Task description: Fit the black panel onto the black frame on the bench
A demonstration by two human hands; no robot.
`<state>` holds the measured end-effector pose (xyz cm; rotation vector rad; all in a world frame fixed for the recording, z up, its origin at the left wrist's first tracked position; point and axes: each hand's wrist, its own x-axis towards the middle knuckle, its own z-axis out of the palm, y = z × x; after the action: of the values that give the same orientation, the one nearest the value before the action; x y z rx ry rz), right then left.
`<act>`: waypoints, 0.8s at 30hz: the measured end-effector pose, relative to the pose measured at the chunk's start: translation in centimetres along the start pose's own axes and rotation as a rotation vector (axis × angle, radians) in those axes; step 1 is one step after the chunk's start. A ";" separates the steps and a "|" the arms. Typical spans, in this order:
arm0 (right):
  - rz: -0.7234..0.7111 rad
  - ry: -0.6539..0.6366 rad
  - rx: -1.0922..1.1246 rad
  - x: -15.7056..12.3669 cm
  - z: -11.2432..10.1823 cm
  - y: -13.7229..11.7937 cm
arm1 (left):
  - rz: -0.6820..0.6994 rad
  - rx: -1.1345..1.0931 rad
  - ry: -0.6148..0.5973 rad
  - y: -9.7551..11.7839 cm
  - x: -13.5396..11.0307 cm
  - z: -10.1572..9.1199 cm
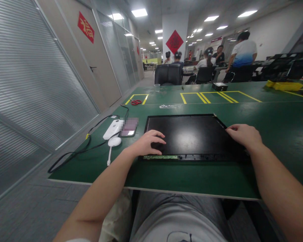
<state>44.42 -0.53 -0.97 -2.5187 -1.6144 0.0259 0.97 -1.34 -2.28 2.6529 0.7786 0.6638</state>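
A black flat display panel (189, 131) lies face up on the green table in front of me, with a strip of green circuit board (164, 157) along its near edge. My left hand (148, 143) rests over the panel's left side, its fingers apart and curved above the dark surface. On the opposite side, my right hand (243, 135) has thumb and fingertips together at the panel's right edge. A small light-coloured bit (214, 115) shows at the far right corner.
Left of the panel lie a phone (129, 127), a white power adapter (113, 129), a round white device (114, 142) and black cables (96, 147). Farther back are red-handled scissors (136, 102), white strips (168, 106), a clear cup (157, 88) and a black box (219, 86). Several people sit or stand beyond.
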 end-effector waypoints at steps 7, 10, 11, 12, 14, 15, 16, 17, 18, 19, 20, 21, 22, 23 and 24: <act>0.008 -0.001 0.006 -0.1 -0.1 0.0 | -0.019 -0.005 -0.007 0.0 -0.1 0.0; 0.012 0.007 0.010 0.1 0.1 0.1 | -0.046 -0.012 -0.013 0.1 -0.2 0.0; 0.011 0.010 0.010 0.1 0.1 0.1 | -0.058 -0.011 -0.010 0.2 -0.2 -0.1; 0.010 0.010 0.011 0.2 0.1 0.1 | -0.075 -0.008 -0.001 0.2 -0.2 0.0; 0.009 0.004 0.012 0.2 0.2 0.2 | -0.126 0.020 0.047 0.2 -0.2 0.0; 0.008 0.000 0.014 0.2 0.2 0.2 | -0.163 0.045 0.082 0.2 -0.2 0.0; 0.008 -0.004 0.017 0.2 0.2 0.2 | -0.207 0.077 0.123 0.1 -0.2 0.0; 0.008 -0.005 0.020 0.2 0.1 0.2 | -0.256 0.110 0.164 -0.1 -0.2 0.0; 0.008 -0.007 0.020 0.2 0.1 0.2 | -0.309 0.143 0.199 -0.3 -0.3 0.1; 0.007 -0.007 0.018 0.2 0.1 0.2 | -0.367 0.172 0.229 -0.6 -0.3 0.1; 0.005 -0.006 0.014 0.1 0.1 0.2 | -0.426 0.195 0.246 -0.9 -0.4 0.1; 0.002 -0.005 0.010 0.1 0.0 0.2 | -0.490 0.218 0.257 -1.2 -0.5 0.1; -0.001 -0.004 0.007 0.1 0.0 0.2 | -0.556 0.246 0.261 -1.4 -0.5 0.1; -0.002 -0.002 0.006 0.1 0.0 0.3 | -0.614 0.274 0.254 -1.7 -0.6 0.1; -0.003 0.000 0.007 0.1 0.0 0.3 | -0.664 0.302 0.242 -1.9 -0.6 0.1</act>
<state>44.71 -0.52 -1.04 -2.5106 -1.6157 0.0321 -0.25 -0.18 -3.38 2.3293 1.8370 0.7176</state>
